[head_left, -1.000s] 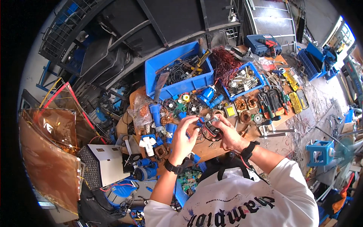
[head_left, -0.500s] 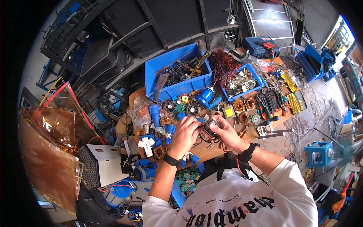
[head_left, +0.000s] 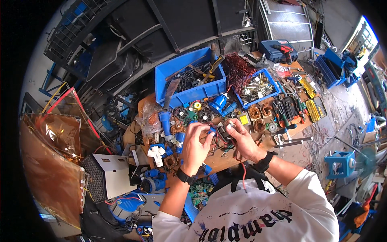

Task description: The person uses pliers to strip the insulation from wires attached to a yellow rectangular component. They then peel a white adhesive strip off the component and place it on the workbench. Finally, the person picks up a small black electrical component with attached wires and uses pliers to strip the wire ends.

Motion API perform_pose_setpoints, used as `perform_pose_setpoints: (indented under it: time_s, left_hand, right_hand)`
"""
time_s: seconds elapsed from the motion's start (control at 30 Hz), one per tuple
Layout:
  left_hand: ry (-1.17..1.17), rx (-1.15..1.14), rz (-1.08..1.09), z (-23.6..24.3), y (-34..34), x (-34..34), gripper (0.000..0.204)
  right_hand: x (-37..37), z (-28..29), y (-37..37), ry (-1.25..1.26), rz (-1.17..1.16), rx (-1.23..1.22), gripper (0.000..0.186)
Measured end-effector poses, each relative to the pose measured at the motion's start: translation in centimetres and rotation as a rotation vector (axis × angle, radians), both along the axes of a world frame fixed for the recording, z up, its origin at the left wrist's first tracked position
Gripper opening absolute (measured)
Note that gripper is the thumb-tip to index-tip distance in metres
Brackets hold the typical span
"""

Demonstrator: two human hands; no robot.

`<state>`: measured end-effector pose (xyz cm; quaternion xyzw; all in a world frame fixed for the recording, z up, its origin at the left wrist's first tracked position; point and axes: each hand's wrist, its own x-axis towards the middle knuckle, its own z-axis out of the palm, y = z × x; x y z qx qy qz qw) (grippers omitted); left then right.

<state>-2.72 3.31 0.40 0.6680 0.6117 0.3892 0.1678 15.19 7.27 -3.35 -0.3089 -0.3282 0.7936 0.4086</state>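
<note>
My right hand (head_left: 244, 142) grips a small dark, blocky part (head_left: 224, 131) with thin wires trailing from it, its thumb pressed on top. What kind of part it is cannot be made out. A red wire (head_left: 244, 173) hangs below that hand, over my shirt. My left hand (head_left: 195, 146) is just left of the part, its fingers bent and the thumb apart from them. I see nothing clearly held there. A blue cylindrical fitting (head_left: 180, 139) lies on the wooden table (head_left: 225, 160) beside the left hand, with a white plastic fitting (head_left: 156, 156) farther left.
A large blue crate (head_left: 193, 92) with cables and a hammer stands at the back. Beside it are a blue tray (head_left: 258, 88) of metal pieces and a tangle of dark red wire (head_left: 240, 68). Pliers (head_left: 284, 115), copper coils (head_left: 260, 125) and a cordless drill (head_left: 287, 51) lie on the right.
My left hand has drawn back slightly left from the dark part, and its thumb has parted from the fingers. The right hand has tilted the part. The red wire has swung left.
</note>
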Motion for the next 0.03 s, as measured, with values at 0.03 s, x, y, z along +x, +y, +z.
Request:
perform_pose_setpoints:
  time_s: [0.03]
  left_hand:
    - [-0.015, -0.065, 0.034, -0.32, -0.42, -0.02, 0.025]
  right_hand:
    - [0.00, 0.09, 0.06, 0.007, -0.016, -0.020, 0.021]
